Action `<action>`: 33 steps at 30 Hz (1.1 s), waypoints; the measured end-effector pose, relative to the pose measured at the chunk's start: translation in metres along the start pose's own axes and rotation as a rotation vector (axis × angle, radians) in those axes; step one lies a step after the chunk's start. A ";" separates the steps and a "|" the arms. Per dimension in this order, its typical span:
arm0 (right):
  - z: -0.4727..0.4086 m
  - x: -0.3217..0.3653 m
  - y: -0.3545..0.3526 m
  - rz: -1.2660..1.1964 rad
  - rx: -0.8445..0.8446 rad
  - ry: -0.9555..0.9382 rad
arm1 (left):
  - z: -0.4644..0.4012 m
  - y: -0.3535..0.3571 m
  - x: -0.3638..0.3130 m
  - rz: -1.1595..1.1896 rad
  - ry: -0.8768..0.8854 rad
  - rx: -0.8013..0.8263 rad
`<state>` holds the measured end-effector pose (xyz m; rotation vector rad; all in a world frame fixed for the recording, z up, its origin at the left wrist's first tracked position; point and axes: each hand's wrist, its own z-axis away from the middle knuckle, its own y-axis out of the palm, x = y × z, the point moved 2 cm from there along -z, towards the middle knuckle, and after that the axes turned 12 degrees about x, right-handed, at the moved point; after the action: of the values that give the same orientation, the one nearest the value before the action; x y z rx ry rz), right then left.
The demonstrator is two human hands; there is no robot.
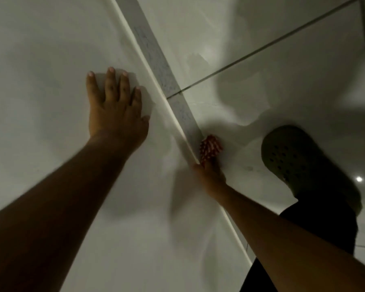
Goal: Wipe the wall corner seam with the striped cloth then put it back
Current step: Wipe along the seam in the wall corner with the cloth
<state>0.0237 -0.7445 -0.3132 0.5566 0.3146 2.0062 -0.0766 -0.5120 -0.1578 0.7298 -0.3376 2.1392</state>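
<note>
The right hand (209,175) grips the striped cloth (210,149) against the corner seam (173,121) just beyond its fingertips, while the left hand (116,110) rests flat and spread on the wall (40,60).

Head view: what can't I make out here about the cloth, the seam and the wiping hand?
- Striped cloth: mostly bunched under the right hand; its full extent is hidden.
- Right hand: motion-blurred, so the finger grip is unclear.
- Corner seam: its top is cut off by the upper frame edge, its lower stretch covered by the right forearm.
- Dirt on the seam: too dim to judge.
- Cloth's return spot: not in view.
- Left hand: flat on the wall.
</note>
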 end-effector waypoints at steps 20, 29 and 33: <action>0.000 0.049 -0.012 0.030 -0.019 -0.139 | 0.038 0.000 0.017 0.127 0.058 0.026; -0.005 0.087 -0.026 0.173 0.004 -0.197 | 0.027 0.000 0.014 0.149 0.019 0.033; 0.015 0.056 -0.017 0.079 0.038 -0.103 | 0.026 0.001 0.015 0.248 0.037 -0.002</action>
<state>0.0216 -0.6871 -0.2936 0.7037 0.2724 2.0423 -0.0746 -0.5152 -0.1275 0.6751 -0.4296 2.3821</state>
